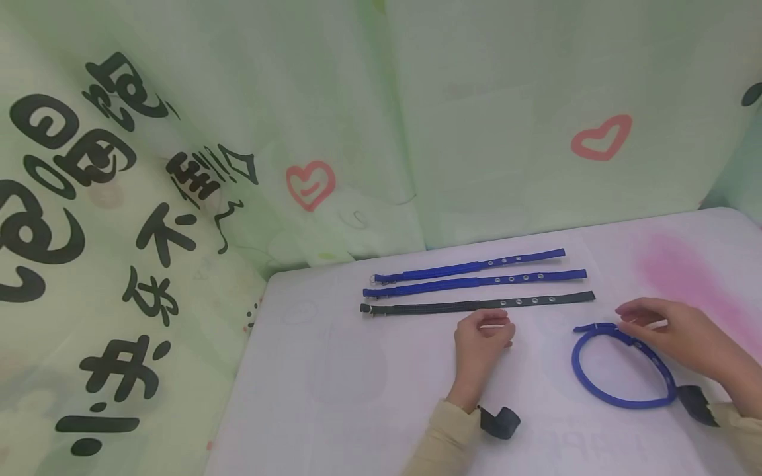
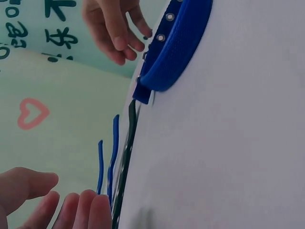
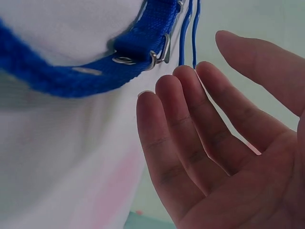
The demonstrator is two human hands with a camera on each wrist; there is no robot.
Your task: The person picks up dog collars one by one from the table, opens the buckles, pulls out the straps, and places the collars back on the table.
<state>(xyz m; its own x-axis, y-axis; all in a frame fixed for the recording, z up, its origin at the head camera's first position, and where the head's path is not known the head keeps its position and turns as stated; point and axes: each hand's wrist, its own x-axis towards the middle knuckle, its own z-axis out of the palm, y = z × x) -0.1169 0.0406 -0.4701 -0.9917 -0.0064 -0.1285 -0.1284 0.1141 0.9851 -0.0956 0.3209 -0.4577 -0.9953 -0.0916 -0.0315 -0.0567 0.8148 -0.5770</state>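
A blue collar (image 1: 622,402) with metal eyelets is buckled into a loop on the right part of the table. Beside its buckle end is my right hand (image 1: 684,334), fingers relaxed and holding nothing; the right wrist view shows the fingertips close to the collar's metal ring (image 3: 166,47). My left hand (image 1: 482,344) is over the table to the left of the loop, its fingers loosely bent with nothing between them. Just beyond it lies a black collar (image 1: 428,309), stretched flat. Two more blue collars (image 1: 437,288) lie straight behind the black one.
The table (image 1: 309,370) has a pale cover with a pink patch on the right. A light green curtain (image 1: 494,132) with red hearts and black writing hangs along the back and left. Dark straps (image 1: 503,423) hang at both wrists.
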